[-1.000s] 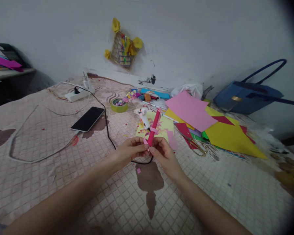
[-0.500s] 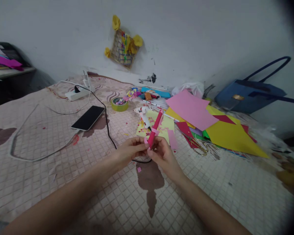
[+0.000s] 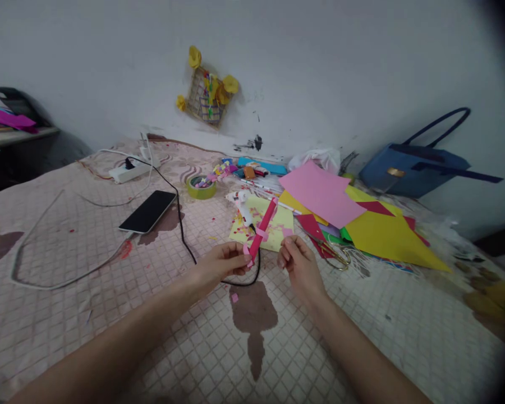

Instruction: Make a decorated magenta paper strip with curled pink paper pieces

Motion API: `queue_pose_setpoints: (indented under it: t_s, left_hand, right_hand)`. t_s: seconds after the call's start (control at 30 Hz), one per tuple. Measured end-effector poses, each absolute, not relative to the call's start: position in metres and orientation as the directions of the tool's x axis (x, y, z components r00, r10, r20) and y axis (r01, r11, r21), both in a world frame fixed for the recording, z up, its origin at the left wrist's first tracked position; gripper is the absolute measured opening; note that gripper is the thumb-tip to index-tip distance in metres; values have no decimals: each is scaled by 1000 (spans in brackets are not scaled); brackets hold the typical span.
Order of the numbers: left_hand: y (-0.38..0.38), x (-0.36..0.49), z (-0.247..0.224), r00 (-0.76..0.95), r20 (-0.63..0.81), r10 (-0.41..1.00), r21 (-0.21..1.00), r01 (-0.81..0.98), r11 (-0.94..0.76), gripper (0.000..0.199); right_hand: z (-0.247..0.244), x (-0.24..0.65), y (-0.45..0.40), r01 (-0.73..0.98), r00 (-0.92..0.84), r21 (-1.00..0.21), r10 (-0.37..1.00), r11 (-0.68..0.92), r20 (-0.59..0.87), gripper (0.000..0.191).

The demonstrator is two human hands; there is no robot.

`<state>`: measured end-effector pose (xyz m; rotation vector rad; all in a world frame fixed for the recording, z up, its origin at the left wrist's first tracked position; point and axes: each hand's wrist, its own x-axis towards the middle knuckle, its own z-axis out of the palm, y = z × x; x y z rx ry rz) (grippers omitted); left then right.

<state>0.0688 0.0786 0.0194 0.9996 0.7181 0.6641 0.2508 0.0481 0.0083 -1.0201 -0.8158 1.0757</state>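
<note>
My left hand [image 3: 231, 259] pinches the lower end of a dark pink rolled paper tube [image 3: 267, 221], which tilts up and away to the right. Light pink paper bands wrap the tube near its middle and its lower end. To the right, apart from the tube, my right hand [image 3: 301, 264] has its fingers curled together, partly covering a light pink paper strip [image 3: 287, 231]; whether they grip it is hidden. Behind the tube, a white glue gun [image 3: 244, 209] rests on a pale yellow sheet [image 3: 273, 242] strewn with pink and yellow scraps.
Gold-handled scissors [image 3: 339, 258] and coloured paper sheets [image 3: 324, 193] lie to the right, before a blue handbag [image 3: 416, 168]. On the left are a phone [image 3: 148, 211], a power strip [image 3: 128, 170] and a tape roll [image 3: 202, 191]. A black cord [image 3: 180, 219] loops behind my left hand.
My right hand has let go of the tube's lower end and moved right, over the light pink strip. My left hand still holds the tube. The view has shifted slightly.
</note>
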Motion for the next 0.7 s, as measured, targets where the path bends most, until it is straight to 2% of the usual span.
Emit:
queue_pose_setpoints:
  t_s: [0.17, 0.23, 0.33, 0.47, 0.57, 0.7]
  left_hand:
    - [77, 70, 19, 593, -191, 782, 944, -107, 312, 29]
    - [77, 71, 20, 594, -177, 784, 957, -82, 278, 29]
    - [76, 71, 20, 596, -170, 785, 968, -48, 246, 28]
    - [76, 71, 21, 608, -160, 777, 974, -30, 224, 27]
    - [75, 71, 21, 616, -166, 770, 973, -27, 231, 28]
    - [75, 72, 18, 642, -174, 746, 968, -28, 249, 31]
  right_hand:
    - [12, 256, 49, -293, 360, -936, 929, 196, 82, 40]
    - [13, 260, 50, -254, 364, -942, 924, 221, 118, 37]
    - [16, 267, 51, -208, 323, -953, 935, 222, 147, 21]
    - [16, 274, 52, -185, 337, -965, 934, 185, 114, 24]
    - [17, 277, 52, -175, 385, -966, 916, 192, 112, 35]
    - [24, 277, 51, -97, 402, -958, 891, 270, 211, 22]
